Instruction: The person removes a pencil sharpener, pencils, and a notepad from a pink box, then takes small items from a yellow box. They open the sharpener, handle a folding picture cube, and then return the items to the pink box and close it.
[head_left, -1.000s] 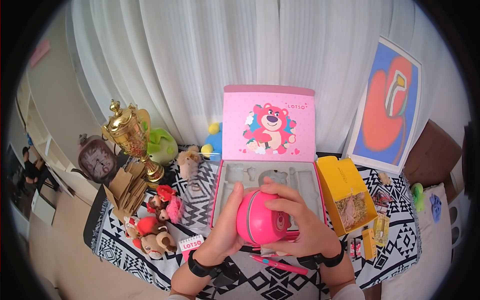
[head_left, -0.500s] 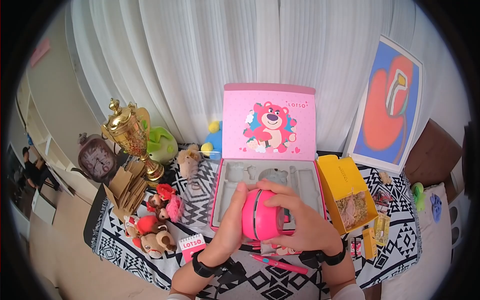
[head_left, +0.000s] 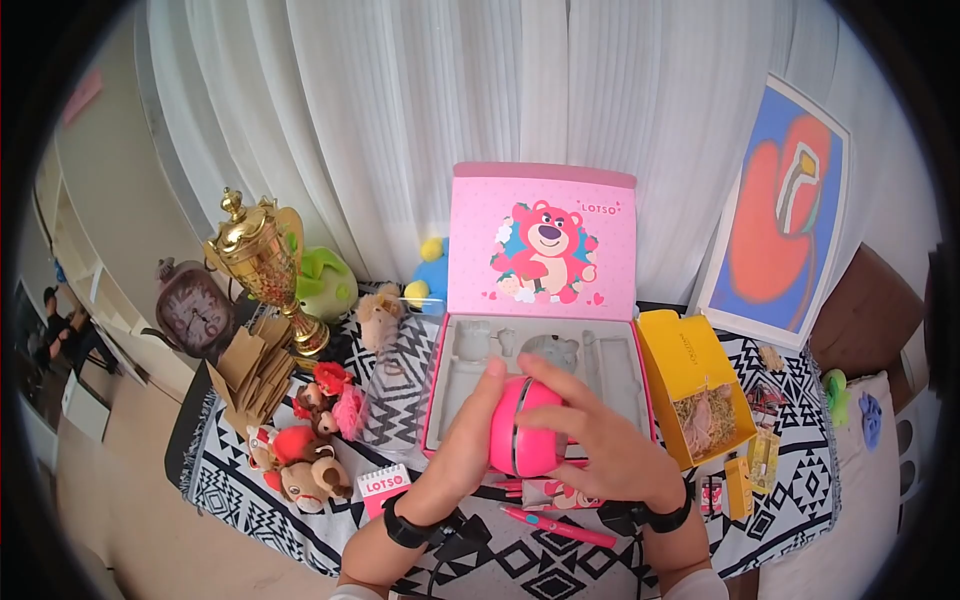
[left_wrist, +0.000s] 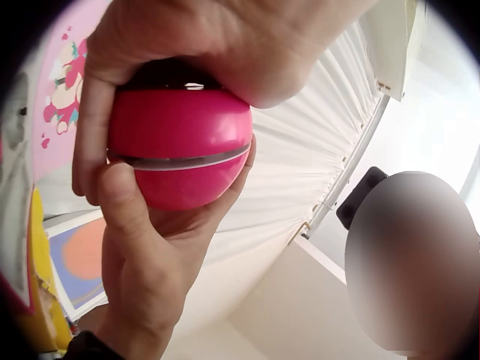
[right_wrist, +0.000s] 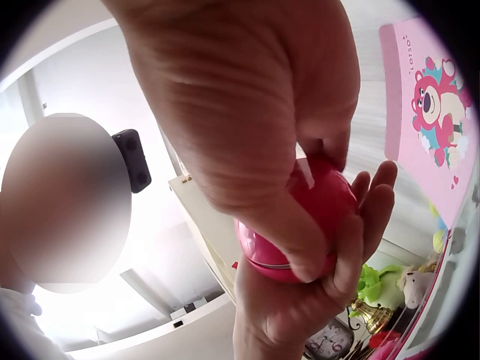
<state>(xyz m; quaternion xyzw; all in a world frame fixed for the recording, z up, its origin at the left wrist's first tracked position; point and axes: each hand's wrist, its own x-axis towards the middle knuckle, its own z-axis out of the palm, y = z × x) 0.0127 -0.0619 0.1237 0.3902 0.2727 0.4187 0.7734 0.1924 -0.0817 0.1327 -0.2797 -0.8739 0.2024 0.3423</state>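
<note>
Both hands hold a round, glossy pink object (head_left: 522, 432) with a dark and silver band around its middle, above the front of the open pink box (head_left: 645, 420). My left hand (head_left: 462, 450) cups its left side, palm against it. On the right side, my right hand (head_left: 610, 440) grips it with fingers over the top and thumb low. In the left wrist view the band of the pink object (left_wrist: 180, 124) shows a narrow pale line between the two pink halves. The right wrist view shows the pink object (right_wrist: 322, 202) largely covered by fingers.
The box's grey moulded tray (head_left: 610, 365) has shaped hollows. Plush toys (head_left: 305, 470), a gold trophy (head_left: 255, 250) and a clock (head_left: 193, 312) stand left. A yellow box (head_left: 690, 350) is right; a pink pen (head_left: 558, 526) and a LOTSO notepad (head_left: 384, 484) lie in front.
The pink object has moved slightly right and turned, so its band stands more upright and the printed bear face has gone out of sight. My right fingers have shifted and spread over it.
</note>
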